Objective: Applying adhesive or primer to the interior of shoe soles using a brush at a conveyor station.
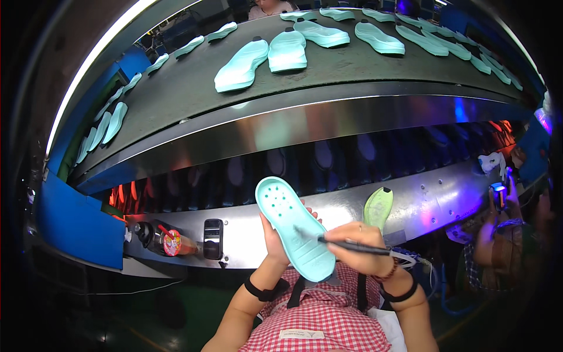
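Note:
A pale turquoise shoe sole (305, 252) with a group of small dots near its far end is tilted up in front of me. My left hand (273, 240) grips it from behind and along its left edge, and some fingertips show past the right edge. A slim brush (370, 249) with a black handle is pinched in my right hand (359, 253). Its blurred dark tip lies over the middle of the sole; whether it touches I cannot tell. Beyond my right hand, a yellow-green sole (378, 208) rests on the metal ledge (419, 202).
Across the far side runs a dark conveyor belt (182, 94) carrying several turquoise soles (287, 51). Shoe-shaped dark forms sit in the slot below it. A phone (213, 239) and bottles (173, 242) stand left on the ledge. Another person's arm (487, 237) is at right.

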The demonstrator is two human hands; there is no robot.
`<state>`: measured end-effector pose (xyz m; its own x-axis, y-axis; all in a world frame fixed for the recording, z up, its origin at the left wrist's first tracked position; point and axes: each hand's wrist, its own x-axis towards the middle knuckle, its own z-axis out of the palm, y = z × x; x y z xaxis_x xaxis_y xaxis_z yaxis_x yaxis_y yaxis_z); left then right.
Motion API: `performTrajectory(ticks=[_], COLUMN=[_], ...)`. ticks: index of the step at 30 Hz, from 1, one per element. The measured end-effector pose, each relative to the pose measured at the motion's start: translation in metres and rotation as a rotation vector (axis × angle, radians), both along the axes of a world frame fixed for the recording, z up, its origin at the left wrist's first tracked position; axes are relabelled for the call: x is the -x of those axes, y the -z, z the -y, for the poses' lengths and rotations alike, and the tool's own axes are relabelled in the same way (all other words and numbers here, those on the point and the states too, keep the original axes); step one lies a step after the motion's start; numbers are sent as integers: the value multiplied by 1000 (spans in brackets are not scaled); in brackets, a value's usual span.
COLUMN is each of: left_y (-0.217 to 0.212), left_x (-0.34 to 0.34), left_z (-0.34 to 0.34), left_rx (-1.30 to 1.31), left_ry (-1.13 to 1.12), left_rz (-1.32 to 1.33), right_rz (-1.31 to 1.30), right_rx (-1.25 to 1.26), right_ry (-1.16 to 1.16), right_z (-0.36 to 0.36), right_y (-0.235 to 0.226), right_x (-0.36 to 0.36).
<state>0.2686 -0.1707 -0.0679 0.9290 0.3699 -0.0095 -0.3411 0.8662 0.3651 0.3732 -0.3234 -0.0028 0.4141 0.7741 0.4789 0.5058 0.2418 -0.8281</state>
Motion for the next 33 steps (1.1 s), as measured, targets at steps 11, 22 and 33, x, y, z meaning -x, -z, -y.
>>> performTrajectory(ticks=[11,22,33], left_y=[-22,-50,-40], left_x=[4,5,15], left_z=[-11,-22,15], left_rx=[-158,-172,-219], left_ry=[-139,-152,-103], left_rz=[38,207,-67], right_rz=[54,-251,-1103], right_rx=[46,94,14], right_ry=[-269,-468,-335], right_z=[3,13,0], right_y=[6,10,17], right_x=[5,0,21])
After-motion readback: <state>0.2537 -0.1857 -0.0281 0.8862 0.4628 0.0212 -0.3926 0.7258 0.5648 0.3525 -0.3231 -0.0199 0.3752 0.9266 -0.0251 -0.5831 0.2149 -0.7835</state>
